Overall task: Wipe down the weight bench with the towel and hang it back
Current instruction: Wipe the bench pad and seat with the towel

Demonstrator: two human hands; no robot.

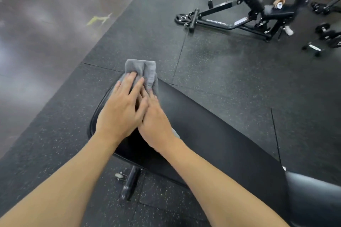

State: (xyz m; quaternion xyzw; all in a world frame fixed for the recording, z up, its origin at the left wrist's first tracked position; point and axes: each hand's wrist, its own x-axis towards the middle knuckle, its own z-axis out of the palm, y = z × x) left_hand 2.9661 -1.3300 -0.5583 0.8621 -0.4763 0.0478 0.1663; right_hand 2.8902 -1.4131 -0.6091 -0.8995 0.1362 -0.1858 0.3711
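A gym: speckled black rubber floor tiles (221,64), a padded weight bench (212,131), another bench (249,5) with a weight plate (183,18), and dumbbells (327,34) on the floor.

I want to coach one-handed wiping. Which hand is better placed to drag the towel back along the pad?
Probably the left hand: it lies flat on the grey towel at the bench pad end. The right hand sits partly under it, mostly behind the cloth.
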